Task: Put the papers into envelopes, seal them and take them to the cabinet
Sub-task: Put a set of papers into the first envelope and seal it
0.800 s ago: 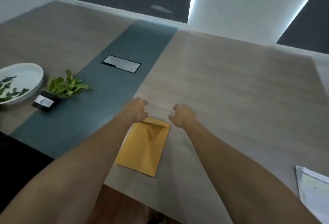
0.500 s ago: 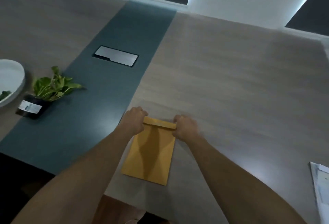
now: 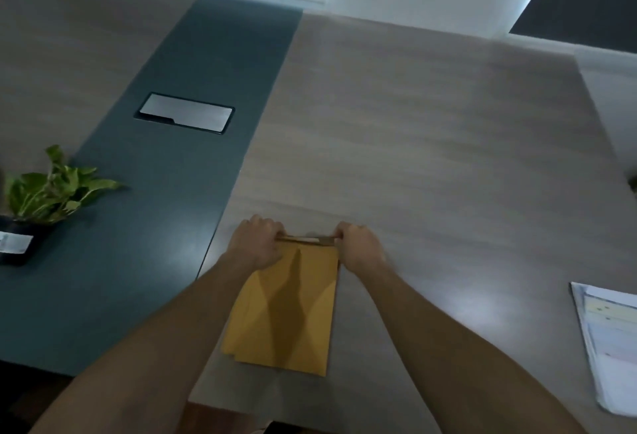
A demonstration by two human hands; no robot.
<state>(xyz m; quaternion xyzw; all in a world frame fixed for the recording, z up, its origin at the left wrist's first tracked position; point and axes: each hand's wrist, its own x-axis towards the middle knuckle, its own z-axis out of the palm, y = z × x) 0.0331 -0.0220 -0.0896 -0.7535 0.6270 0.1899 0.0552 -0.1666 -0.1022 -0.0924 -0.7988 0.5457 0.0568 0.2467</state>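
Note:
A yellow-brown envelope (image 3: 286, 309) lies flat on the wooden table (image 3: 431, 158), its long side running away from me. Its flap at the far end is partly folded, with a pale strip showing along it. My left hand (image 3: 256, 244) grips the flap's left corner and my right hand (image 3: 358, 247) grips its right corner, fingers curled over the edge. A stack of white papers (image 3: 610, 347) rests at the table's right, near its front edge.
A dark blue-grey strip (image 3: 193, 96) runs down the table's middle with a metal cable hatch (image 3: 186, 112) set in it. A small potted plant (image 3: 41, 199) stands at the left. Dark windows and a white wall lie beyond the far edge.
Both hands moved from just beyond the envelope onto its far end and closed on the flap's corners. The envelope has turned straighter toward me. The view shifted right, so the white bowl has left it.

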